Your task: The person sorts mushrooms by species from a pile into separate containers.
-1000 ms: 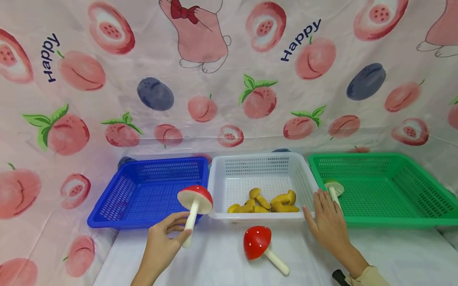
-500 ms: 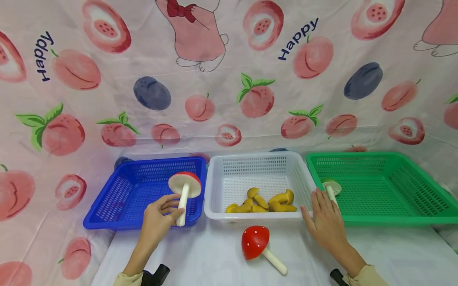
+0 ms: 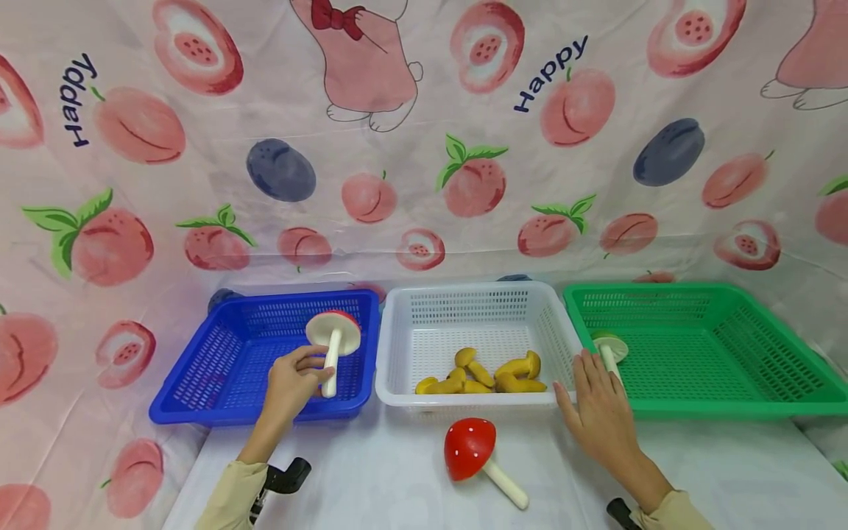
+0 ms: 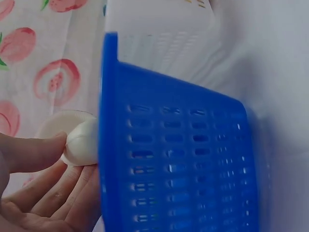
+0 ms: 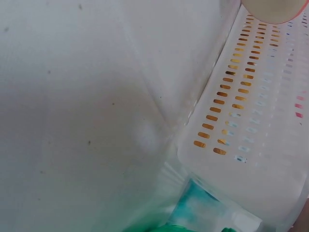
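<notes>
Over the front right part of the blue basket (image 3: pixel 199 416), my left hand (image 3: pixel 290 383) pinches the white stem of a red-capped toy mushroom (image 3: pixel 333 333). Its cap is up, with the pale underside facing me. In the left wrist view, thumb and fingers press on the stem (image 4: pixel 83 142) just beside the blue rim. My right hand (image 3: pixel 601 408) rests, fingers straight, where the rims of the white basket (image 3: pixel 464 400) and green basket (image 3: pixel 722 410) meet. Close to its fingertips, a green-capped toy mushroom (image 3: pixel 611 346) lies in the green basket; its lower stem is hidden.
Several yellow toy mushrooms (image 3: pixel 513 375) lie at the front of the white basket. Another red toy mushroom with white dots (image 3: pixel 470 449) is on the white tabletop (image 3: pixel 371 478) before it. A fruit-printed cloth (image 3: pixel 397 147) hangs behind the three baskets.
My left hand has carried the red-capped mushroom left and forward, from beside the white basket's corner to over the blue basket. The right hand stays at the basket rims.
</notes>
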The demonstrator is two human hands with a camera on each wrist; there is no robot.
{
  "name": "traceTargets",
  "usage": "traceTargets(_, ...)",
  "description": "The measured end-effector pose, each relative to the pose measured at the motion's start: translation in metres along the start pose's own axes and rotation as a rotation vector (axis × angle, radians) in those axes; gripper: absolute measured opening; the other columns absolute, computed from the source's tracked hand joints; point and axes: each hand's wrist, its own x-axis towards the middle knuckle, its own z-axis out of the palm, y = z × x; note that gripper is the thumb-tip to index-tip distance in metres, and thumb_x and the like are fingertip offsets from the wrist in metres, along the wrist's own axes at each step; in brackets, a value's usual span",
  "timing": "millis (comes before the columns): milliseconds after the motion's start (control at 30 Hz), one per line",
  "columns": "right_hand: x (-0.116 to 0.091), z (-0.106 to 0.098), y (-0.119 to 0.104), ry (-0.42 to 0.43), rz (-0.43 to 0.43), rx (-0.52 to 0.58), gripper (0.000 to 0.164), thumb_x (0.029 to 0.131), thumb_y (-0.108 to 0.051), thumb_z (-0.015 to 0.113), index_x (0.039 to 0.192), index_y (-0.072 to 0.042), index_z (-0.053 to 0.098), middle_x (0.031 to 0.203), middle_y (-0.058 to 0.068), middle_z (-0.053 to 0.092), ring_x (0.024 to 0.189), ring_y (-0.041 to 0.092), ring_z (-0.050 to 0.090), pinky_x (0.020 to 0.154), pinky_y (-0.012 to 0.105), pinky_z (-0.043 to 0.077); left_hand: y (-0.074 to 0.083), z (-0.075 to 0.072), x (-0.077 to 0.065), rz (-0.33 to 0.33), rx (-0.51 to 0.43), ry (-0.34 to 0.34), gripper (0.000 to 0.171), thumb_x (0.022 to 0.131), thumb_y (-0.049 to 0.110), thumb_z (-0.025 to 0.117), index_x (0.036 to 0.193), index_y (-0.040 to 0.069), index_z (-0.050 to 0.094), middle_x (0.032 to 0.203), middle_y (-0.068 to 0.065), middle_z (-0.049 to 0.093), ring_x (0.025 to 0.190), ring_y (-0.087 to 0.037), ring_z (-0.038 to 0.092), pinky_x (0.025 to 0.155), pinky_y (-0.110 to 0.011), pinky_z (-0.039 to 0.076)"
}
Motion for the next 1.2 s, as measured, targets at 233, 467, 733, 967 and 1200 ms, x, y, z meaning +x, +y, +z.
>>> traceTargets(233,-0.001,0.001,0.0,0.0,0.002,-0.001,0.063,0.093,-0.033,0.055,0.133,0.014,0.043,0.139,0.031,0.04,0.129,0.046,0.035,0.098,0.062,0.031,-0.011,0.002,0.017,-0.011,0.078,-0.028,0.039,0.081,0.0,0.07,0.119,-0.001,0.061,0.104,-0.023,0.066,0.08,-0.025,0.067,0.058,-0.034,0.057)
traceTargets(467,-0.001,0.001,0.0,0.005,-0.001,-0.001,0.062,0.094,-0.033,0.053,0.133,0.015,0.042,0.139,0.032,0.039,0.129,0.046,0.035,0.099,0.062,0.03,-0.019,0.008,0.031,0.036,0.165,-0.034,0.037,0.078,-0.003,0.072,0.115,-0.005,0.062,0.095,-0.023,0.068,0.067,-0.021,0.067,0.051,-0.036,0.056)
traceTargets(733,-0.002,0.001,-0.001,-0.004,0.009,-0.01,0.063,0.093,-0.033,0.054,0.133,0.014,0.042,0.139,0.031,0.04,0.129,0.046,0.035,0.099,0.061,0.031,-0.027,0.01,0.046,0.022,0.266,-0.079,0.038,0.078,0.0,0.074,0.112,-0.008,0.06,0.089,-0.024,0.068,0.056,-0.022,0.064,0.048,-0.034,0.055)
traceTargets(967,-0.001,0.0,-0.002,-0.011,0.01,-0.006,0.063,0.093,-0.032,0.054,0.134,0.014,0.041,0.14,0.031,0.039,0.13,0.045,0.034,0.1,0.061,0.029,-0.027,0.01,0.049,0.009,0.4,-0.171,0.035,0.079,0.007,0.074,0.108,-0.009,0.062,0.082,-0.019,0.068,0.056,-0.022,0.064,0.053,-0.034,0.054)
traceTargets(1200,-0.001,0.0,0.001,-0.007,0.005,-0.009,0.063,0.094,-0.034,0.052,0.134,0.014,0.042,0.14,0.031,0.039,0.13,0.045,0.034,0.101,0.06,0.029,-0.025,0.01,0.046,0.119,0.517,-0.202,0.022,0.087,0.019,0.067,0.09,-0.003,0.069,0.08,-0.009,0.067,0.074,-0.025,0.06,0.062,-0.036,0.051)
